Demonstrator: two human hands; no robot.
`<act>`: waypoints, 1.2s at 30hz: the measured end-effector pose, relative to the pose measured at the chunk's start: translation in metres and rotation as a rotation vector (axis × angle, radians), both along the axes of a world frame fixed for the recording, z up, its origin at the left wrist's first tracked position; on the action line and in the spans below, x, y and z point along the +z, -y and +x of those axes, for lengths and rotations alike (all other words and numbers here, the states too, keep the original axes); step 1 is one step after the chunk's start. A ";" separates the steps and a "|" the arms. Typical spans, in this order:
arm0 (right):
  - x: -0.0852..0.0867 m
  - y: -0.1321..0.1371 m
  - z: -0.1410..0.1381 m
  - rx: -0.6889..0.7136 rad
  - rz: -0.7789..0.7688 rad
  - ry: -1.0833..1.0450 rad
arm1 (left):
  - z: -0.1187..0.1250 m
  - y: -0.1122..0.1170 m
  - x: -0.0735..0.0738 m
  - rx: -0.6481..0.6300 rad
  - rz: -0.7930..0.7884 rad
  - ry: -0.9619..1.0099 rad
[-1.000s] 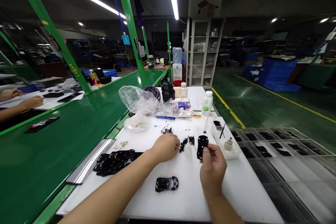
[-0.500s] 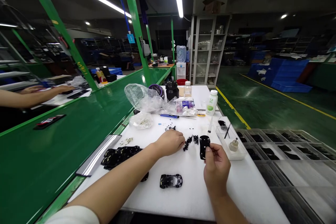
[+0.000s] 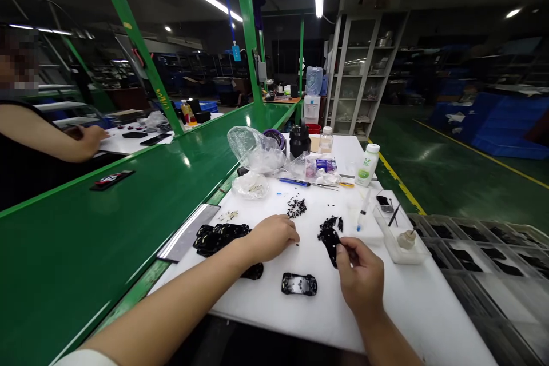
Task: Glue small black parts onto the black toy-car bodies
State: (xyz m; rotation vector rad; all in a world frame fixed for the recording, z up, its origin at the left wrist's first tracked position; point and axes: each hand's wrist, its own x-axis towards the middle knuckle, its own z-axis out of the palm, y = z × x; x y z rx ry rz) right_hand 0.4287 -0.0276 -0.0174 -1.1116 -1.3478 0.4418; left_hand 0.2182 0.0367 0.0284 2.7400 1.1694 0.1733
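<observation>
Far on the left, across the green conveyor belt point(image 3: 128, 211), a co-worker's hand point(image 3: 92, 138) rests on a second white bench, and a flat dark part with red marking point(image 3: 112, 179) lies on the belt; its writing cannot be read. Nearer, on the white worktop point(image 3: 300, 320), a heap of black parts point(image 3: 218, 237) sits just left of the person's left hand point(image 3: 270, 236), whose fingers are curled together, tips down on the worktop near loose black bits; whether anything is pinched cannot be told. Between the two hands, toward the near edge, lies a small black car-shaped shell point(image 3: 299, 284). The right hand point(image 3: 362, 277) has its grip clamped on a black part point(image 3: 331, 238), held just over the worktop beside a small pile of black pieces point(image 3: 331, 222). Farther off stands a white bottle with a green label point(image 3: 368, 164), its lettering too small to read. On the right sits a clear tray point(image 3: 397, 237), then grey compartment trays point(image 3: 480, 240).
</observation>
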 end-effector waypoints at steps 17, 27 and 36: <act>0.007 -0.002 -0.001 0.108 -0.072 -0.004 | 0.001 0.003 0.002 0.141 -0.258 0.436; 0.011 -0.001 -0.002 0.186 -0.213 -0.116 | 0.007 0.034 0.010 0.470 -1.070 1.424; 0.020 0.000 -0.001 0.310 -0.307 -0.173 | 0.008 0.039 0.007 0.467 -1.036 1.413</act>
